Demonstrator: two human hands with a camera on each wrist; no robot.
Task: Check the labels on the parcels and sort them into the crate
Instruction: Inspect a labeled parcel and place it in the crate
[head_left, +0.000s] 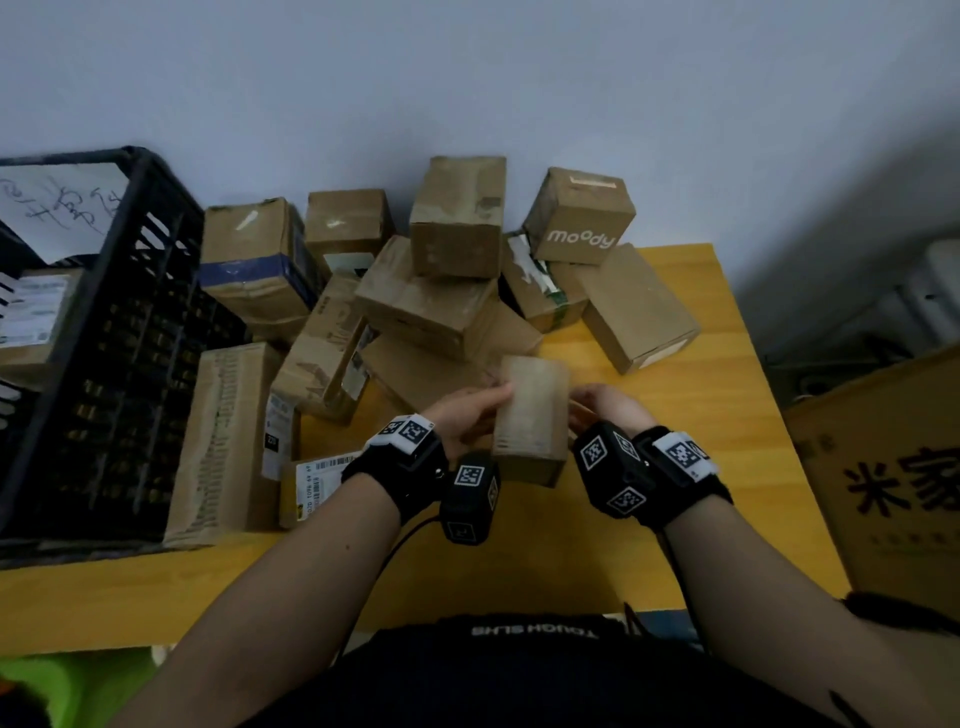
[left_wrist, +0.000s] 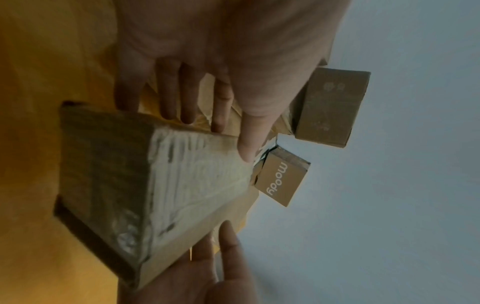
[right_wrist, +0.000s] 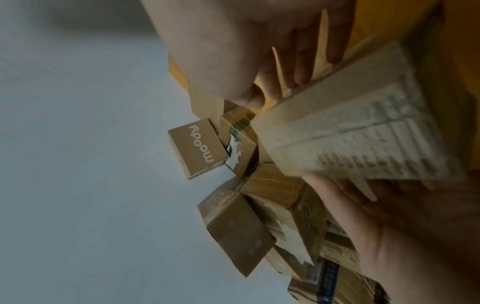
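Observation:
A small brown cardboard parcel (head_left: 531, 415) is held above the yellow table (head_left: 701, 467) between both hands. Its white printed label (left_wrist: 197, 185) faces up, blurred; the label (right_wrist: 376, 139) also shows in the right wrist view. My left hand (head_left: 470, 415) grips the parcel's left side, thumb (left_wrist: 248, 144) on the label face and fingers (left_wrist: 168, 98) behind it. My right hand (head_left: 605, 408) holds the right side, its fingers (right_wrist: 303, 61) behind the parcel. The black plastic crate (head_left: 119, 322) stands at the left with parcels inside.
Several brown parcels are heaped at the back of the table, among them a "moody" box (head_left: 579, 218) and a tall box (head_left: 460, 218) on top. A long box (head_left: 228, 441) leans on the crate. A large carton (head_left: 893, 478) stands off the table's right edge.

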